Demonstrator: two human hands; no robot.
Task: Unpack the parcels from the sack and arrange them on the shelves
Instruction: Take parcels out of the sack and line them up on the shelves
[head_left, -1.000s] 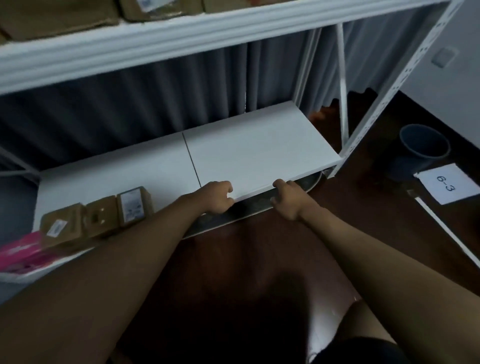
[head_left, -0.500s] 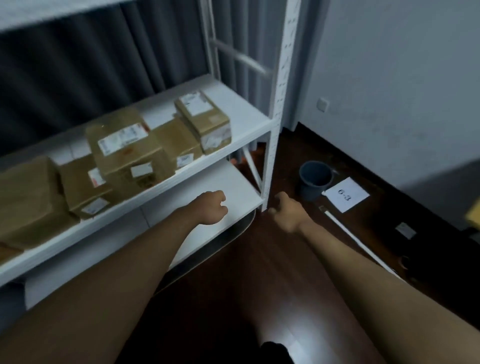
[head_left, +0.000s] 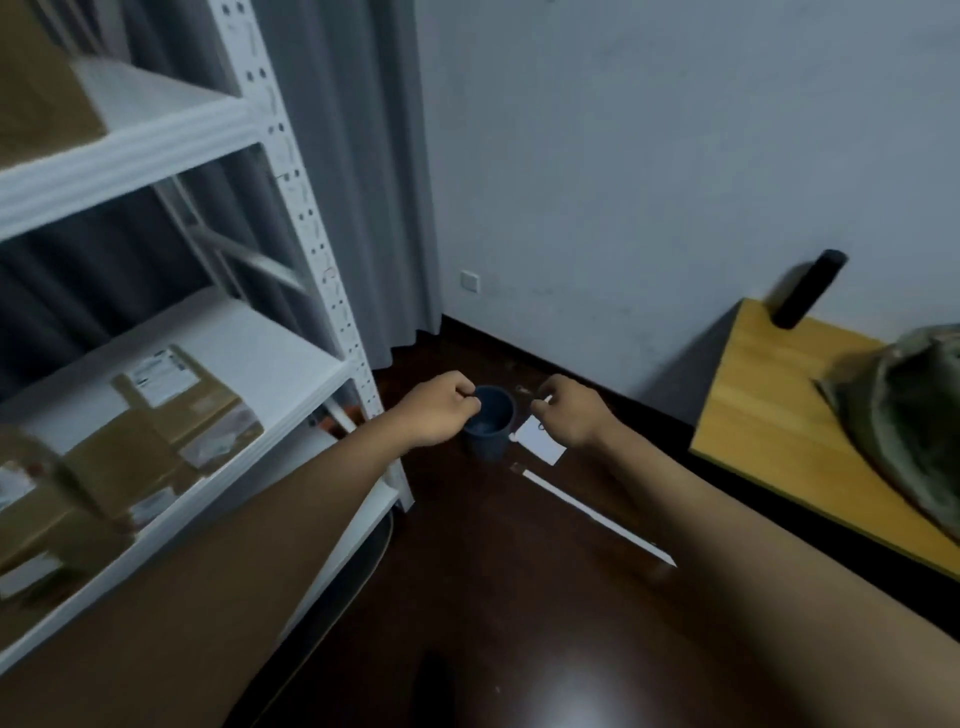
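Both arms stretched forward over dark floor (head_left: 519, 597). Left hand (head_left: 436, 415) curled into loose fist, nothing held. Right hand (head_left: 569, 418) likewise curled, empty. Parcels (head_left: 171, 415) lay on middle shelf (head_left: 291, 358), left. Sack (head_left: 904, 410) sat on tabletop (head_left: 769, 415), right. Bucket (head_left: 491, 423) stood on floor between hands.

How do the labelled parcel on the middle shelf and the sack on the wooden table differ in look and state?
The labelled parcel is a flat-sided brown cardboard box with a white label on top; the sack is a soft, crumpled grey-green heap with no label visible. The parcel lies among other boxes on the white shelf; the sack sits on the wooden table, partly out of frame. Neither is touched by a hand.
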